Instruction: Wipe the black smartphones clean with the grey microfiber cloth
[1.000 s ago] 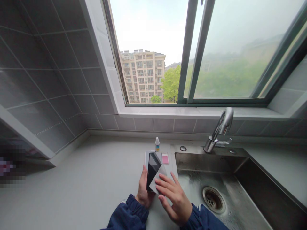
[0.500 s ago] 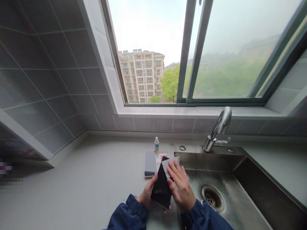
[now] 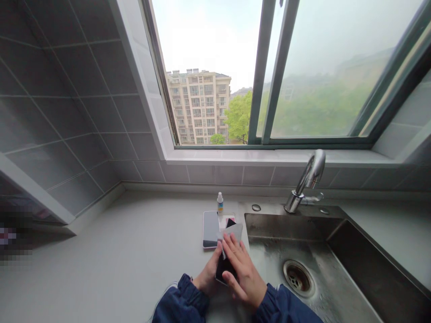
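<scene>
My left hand (image 3: 208,273) grips a black smartphone (image 3: 222,269) along its left edge, the thumb lying on the side. Over the phone's upper part lies a thin grey cloth (image 3: 236,230). With fingers stretched out, my right hand (image 3: 245,272) holds the cloth pressed against the dark glass and covers much of the phone. Just behind, a second phone (image 3: 210,226) with a pale rim lies flat on the counter. A small white bottle (image 3: 220,204) with a coloured label stands beyond it. A clear, flat item (image 3: 225,219) with a pink patch is partly hidden.
To the right is a steel sink (image 3: 323,264) with a drain (image 3: 299,277) and a chrome faucet (image 3: 308,179). A pale counter (image 3: 128,260) stretches to the left. The window (image 3: 262,146) and grey tiled wall (image 3: 229,175) stand behind.
My right hand has slid left and down across the phone with the cloth, which now lies across the phone's upper part. The left hand keeps its grip.
</scene>
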`<control>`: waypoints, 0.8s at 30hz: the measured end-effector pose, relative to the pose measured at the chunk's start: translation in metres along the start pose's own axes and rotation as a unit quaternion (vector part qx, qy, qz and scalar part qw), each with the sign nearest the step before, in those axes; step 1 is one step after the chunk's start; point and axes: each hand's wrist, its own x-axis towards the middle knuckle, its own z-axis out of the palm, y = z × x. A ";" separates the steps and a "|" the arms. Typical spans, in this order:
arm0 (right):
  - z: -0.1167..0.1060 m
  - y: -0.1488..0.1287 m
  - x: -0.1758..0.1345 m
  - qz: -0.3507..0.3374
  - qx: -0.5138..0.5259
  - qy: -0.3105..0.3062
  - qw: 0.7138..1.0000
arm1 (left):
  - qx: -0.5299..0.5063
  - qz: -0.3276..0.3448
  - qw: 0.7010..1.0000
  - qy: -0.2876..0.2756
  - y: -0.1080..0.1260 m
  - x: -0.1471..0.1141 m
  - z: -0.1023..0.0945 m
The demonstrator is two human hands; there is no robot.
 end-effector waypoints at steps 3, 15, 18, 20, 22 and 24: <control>-0.003 -0.007 0.001 -0.031 -0.003 -0.021 0.999 | -0.052 -0.020 0.998 0.031 0.001 0.002 -0.005; -0.013 -0.022 0.003 -0.101 0.023 -0.010 0.995 | -0.115 -0.028 0.990 0.074 0.015 0.000 -0.005; -0.014 -0.019 0.003 -0.090 0.001 -0.019 0.996 | -0.110 -0.037 0.990 0.079 0.013 0.001 -0.006; -0.016 -0.012 0.003 -0.074 -0.029 -0.031 0.996 | -0.097 -0.035 0.990 0.091 0.011 0.001 -0.007; -0.017 -0.004 0.003 -0.059 -0.061 -0.029 0.996 | -0.073 -0.035 0.991 0.104 0.008 0.000 -0.008; -0.016 0.005 0.002 -0.037 -0.087 -0.006 0.996 | -0.044 -0.053 0.991 0.116 0.006 -0.002 -0.007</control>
